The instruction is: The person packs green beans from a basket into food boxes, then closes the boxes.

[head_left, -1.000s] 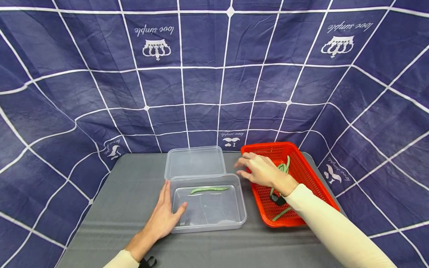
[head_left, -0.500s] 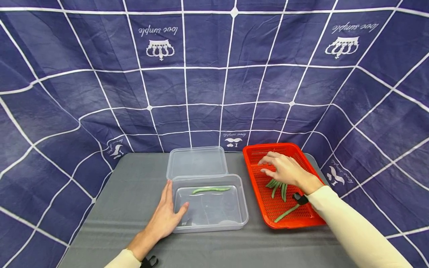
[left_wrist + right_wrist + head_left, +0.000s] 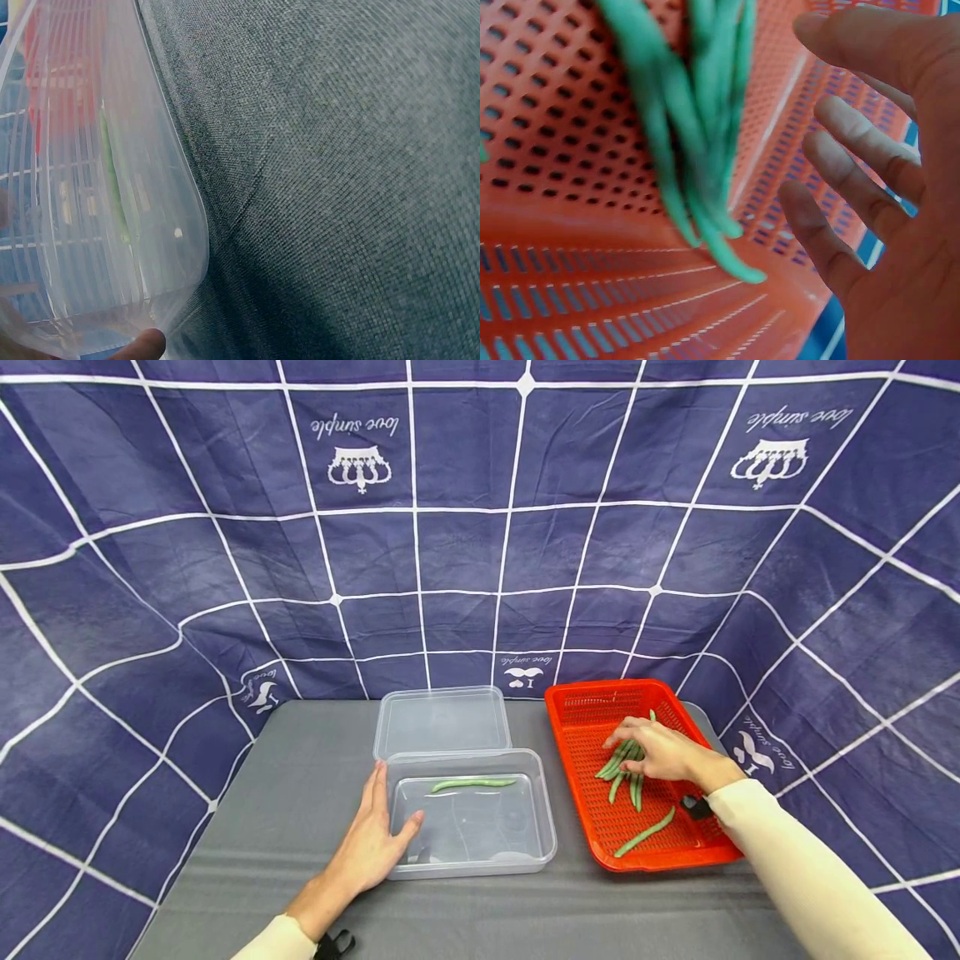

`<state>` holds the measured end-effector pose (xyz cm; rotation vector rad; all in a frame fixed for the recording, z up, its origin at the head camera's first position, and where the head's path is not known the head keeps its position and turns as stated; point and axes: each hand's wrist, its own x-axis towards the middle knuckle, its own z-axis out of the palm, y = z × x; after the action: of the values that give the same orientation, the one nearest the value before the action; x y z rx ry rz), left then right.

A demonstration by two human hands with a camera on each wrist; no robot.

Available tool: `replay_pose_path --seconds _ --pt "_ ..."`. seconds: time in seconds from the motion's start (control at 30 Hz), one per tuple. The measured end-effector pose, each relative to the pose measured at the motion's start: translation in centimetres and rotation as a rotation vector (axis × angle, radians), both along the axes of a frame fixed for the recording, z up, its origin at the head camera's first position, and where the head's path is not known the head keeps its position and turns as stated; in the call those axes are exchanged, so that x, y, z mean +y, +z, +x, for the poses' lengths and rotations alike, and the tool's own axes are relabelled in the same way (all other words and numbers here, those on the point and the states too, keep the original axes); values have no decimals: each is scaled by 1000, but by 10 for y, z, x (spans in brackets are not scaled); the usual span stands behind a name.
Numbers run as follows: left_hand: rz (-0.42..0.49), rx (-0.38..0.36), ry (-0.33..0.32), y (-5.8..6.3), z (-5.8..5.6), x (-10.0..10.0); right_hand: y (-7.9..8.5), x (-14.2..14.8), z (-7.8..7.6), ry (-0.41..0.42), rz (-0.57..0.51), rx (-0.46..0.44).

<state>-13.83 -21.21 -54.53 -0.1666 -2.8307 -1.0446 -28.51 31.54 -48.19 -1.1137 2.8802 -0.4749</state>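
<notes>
My right hand [image 3: 656, 750] hovers over several green beans [image 3: 618, 763] bunched in the red basket [image 3: 600, 858]. In the right wrist view its fingers are spread and slightly bent beside the beans [image 3: 697, 135], holding nothing. A single green bean [image 3: 645, 833] lies apart near the basket's front. At the left side of a clear plastic container [image 3: 480, 867] rests my left hand [image 3: 366, 843], fingers along the wall and thumb over the rim. One green bean [image 3: 472, 783] lies inside that container near its back wall.
Behind the container lies its clear lid [image 3: 442, 722], flat on the grey tabletop [image 3: 300, 793]. A blue curtain with white lines [image 3: 465, 552] hangs around the back and sides.
My right hand has moved from beside the container back over the basket, then down toward the bunched beans. The left hand stays at the container's side.
</notes>
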Motion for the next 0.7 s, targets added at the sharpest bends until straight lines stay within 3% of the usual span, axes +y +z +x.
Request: replay_pose_path --seconds 0.2,0.7 --pt "0 -13 -3 1 0 -1 -12 8 -1 27 5 -48" --pt "-2 -23 5 0 -2 0 -27 10 -7 -8 31 -48"
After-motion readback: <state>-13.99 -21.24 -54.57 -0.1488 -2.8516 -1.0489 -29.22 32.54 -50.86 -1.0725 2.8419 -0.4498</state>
